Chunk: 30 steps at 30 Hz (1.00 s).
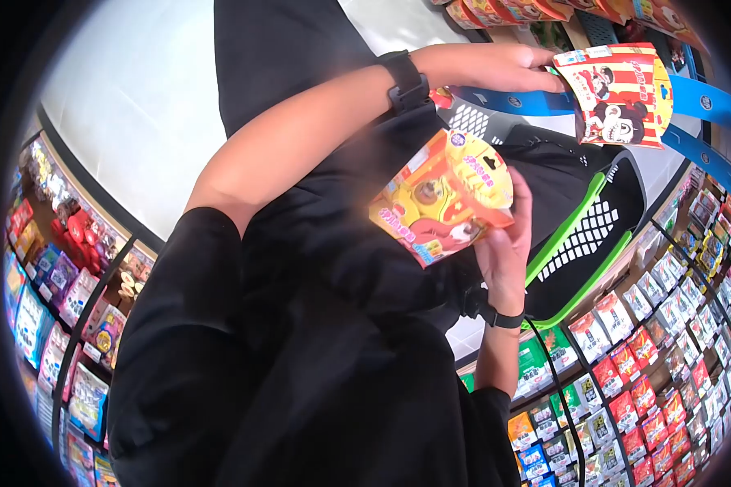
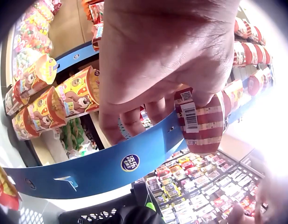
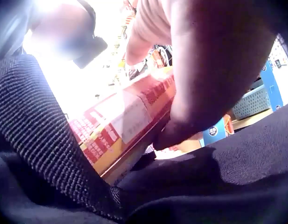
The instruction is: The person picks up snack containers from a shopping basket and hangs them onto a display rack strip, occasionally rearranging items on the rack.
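In the head view my left hand (image 1: 508,69) reaches out to a red-and-cream striped snack carton (image 1: 617,96) with a black-and-white cartoon character. My left wrist view shows the thumb (image 2: 205,97) against that carton's barcode side (image 2: 200,121); the other fingers are by a blue shelf strip (image 2: 106,168). Nearer my body, the right hand (image 1: 508,235) grips a yellow-and-red snack carton (image 1: 443,195) by one side, its printed front and hanging tab facing up. Seen from the right wrist, this carton's red side (image 3: 120,121) carries white print, and the hand partly hides it.
A black shopping basket (image 1: 585,243) with green handles stands beyond the right hand. Similar cartons (image 2: 55,107) line the shelf beside the left hand. Racks of packets (image 1: 642,373) fill the right side, and more packets (image 1: 65,300) hang at the left.
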{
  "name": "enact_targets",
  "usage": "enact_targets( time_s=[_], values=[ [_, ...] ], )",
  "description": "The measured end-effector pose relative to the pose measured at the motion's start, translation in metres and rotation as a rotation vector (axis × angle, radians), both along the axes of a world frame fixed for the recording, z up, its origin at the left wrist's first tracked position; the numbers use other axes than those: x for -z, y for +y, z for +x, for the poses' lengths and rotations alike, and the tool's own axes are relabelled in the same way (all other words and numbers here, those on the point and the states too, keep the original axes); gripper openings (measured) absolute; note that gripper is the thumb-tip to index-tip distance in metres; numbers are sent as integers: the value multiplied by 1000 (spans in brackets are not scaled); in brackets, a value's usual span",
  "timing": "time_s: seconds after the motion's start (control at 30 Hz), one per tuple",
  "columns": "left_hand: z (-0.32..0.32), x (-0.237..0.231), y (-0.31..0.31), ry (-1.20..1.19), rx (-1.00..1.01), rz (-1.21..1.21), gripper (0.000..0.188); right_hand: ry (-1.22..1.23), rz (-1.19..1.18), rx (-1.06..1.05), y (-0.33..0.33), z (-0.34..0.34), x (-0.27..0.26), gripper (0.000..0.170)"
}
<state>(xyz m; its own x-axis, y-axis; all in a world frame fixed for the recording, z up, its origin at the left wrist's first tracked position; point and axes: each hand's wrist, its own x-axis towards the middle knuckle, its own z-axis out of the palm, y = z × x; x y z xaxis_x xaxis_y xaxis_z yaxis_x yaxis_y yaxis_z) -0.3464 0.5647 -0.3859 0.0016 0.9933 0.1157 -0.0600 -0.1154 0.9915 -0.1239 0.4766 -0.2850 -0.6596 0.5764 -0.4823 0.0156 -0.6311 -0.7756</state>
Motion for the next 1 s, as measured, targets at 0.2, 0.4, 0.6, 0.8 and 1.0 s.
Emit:
enact_targets(
  time_s=[0.2, 0.4, 0.6, 0.8, 1.0],
  values=[
    [2, 1, 1, -17, 41, -56, 70, -137, -19, 3, 8, -2, 11, 53],
    [1, 2, 3, -124, 117, -133, 65, 2, 86, 132, 38, -8, 20, 52],
    [-2, 12, 5, -255, 177, -180, 58, 54, 57, 267, 44, -17, 26, 54],
    [-9, -24, -15, -331, 175, -285, 46, 73, 93, 308, 47, -18, 28, 59],
    [-7, 4, -1, -246, 279, -68, 42, 34, 92, 339, 54, -15, 30, 57]
  ],
)
